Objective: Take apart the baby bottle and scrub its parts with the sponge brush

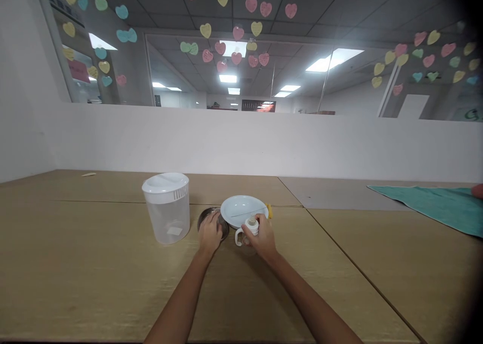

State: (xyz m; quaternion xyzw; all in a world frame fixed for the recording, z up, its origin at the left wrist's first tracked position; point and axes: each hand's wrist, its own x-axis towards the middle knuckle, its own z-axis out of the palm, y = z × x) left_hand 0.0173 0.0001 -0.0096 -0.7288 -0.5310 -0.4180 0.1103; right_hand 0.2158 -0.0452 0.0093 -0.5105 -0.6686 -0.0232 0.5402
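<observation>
My left hand (210, 233) is at the near side of a round, shiny metal bowl (203, 216), its fingers curled over the bowl's edge and covering much of its inside. My right hand (265, 237) is closed around a baby bottle (251, 225) with a clear teat, a white collar and a white side handle that points left. Just behind the bottle lies a white oval dish (241, 203) with a thin line across its inside. Something small and yellow (269, 210) shows at the dish's right edge; its kind is unclear.
Left of the bowl stands a clear plastic bucket (168, 218) with a white lid and a small pale label low inside. A flat pale piece (89, 174) lies at the back left. A green cloth (433, 203) spreads at the far right, with something red at its edge. A white wall (226, 143) rises behind the wooden table (94, 273).
</observation>
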